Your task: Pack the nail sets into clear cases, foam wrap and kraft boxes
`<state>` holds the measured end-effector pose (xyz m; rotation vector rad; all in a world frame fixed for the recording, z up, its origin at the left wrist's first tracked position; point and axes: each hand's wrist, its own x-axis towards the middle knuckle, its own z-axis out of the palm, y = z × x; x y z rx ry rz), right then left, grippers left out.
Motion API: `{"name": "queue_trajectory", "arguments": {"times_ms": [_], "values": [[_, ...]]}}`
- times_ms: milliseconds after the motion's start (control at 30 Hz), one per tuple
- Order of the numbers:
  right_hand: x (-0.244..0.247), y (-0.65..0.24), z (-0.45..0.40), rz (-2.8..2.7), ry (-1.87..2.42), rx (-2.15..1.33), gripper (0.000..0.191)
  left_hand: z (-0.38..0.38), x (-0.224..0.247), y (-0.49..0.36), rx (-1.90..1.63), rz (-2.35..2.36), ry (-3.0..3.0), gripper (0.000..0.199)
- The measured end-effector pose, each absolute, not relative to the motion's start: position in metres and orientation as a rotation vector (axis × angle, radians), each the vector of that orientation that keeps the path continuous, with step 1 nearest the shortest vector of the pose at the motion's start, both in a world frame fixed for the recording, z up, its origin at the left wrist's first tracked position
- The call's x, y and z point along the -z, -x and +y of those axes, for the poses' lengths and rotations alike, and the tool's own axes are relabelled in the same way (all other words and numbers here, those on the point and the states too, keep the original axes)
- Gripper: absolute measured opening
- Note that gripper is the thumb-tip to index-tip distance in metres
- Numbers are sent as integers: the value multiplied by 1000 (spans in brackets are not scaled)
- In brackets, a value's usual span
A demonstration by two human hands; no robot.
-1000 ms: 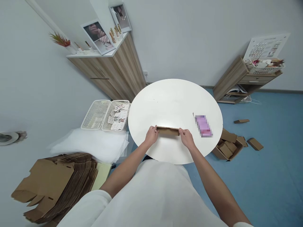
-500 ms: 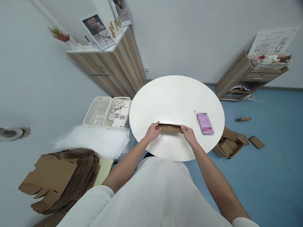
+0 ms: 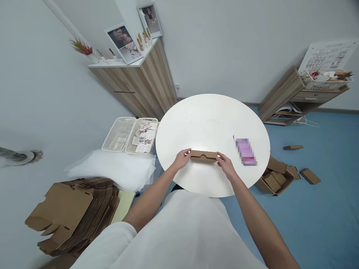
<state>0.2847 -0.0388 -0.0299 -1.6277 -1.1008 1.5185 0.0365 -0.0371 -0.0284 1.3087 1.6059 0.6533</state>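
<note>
A small brown cardboard box [image 3: 203,157] lies near the front of the round white table [image 3: 207,116]. Its lid is folded over toward me, and a half-round thumb notch shows in the lid's front edge. My left hand [image 3: 182,158] grips the box at its left end, fingertips on the corner. At the opposite end my right hand [image 3: 225,164] pinches the right corner. What lies inside the box is hidden. To the right of my right hand lies a blurred-out purple item [image 3: 246,152].
At left are a stack of flat cardboard blanks [image 3: 70,213], white foam sheets [image 3: 112,168] and two white baskets [image 3: 141,136]. On the floor at right, a carton [image 3: 275,181] holds several small boxes; a few others lie around it. A wooden cabinet [image 3: 140,82] stands behind.
The box's lid has come down over its opening, which faced me half a second ago. Both hands remain at its ends. The view has shifted slightly.
</note>
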Motion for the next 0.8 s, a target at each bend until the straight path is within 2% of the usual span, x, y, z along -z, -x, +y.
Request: {"name": "queue_trajectory", "arguments": {"times_ms": [267,533,800], "values": [[42,-278,-41,-1148,1650,-1445,48,-40,40,-38,-679,1570,-1271,44],[35,-274,-55,-1179,1579,-1376,44,-48,33,-40,-660,1580,-1293,40],[58,-263,-95,-1099,1563,-1447,35,-86,45,-40,-671,1569,-1218,34]]}}
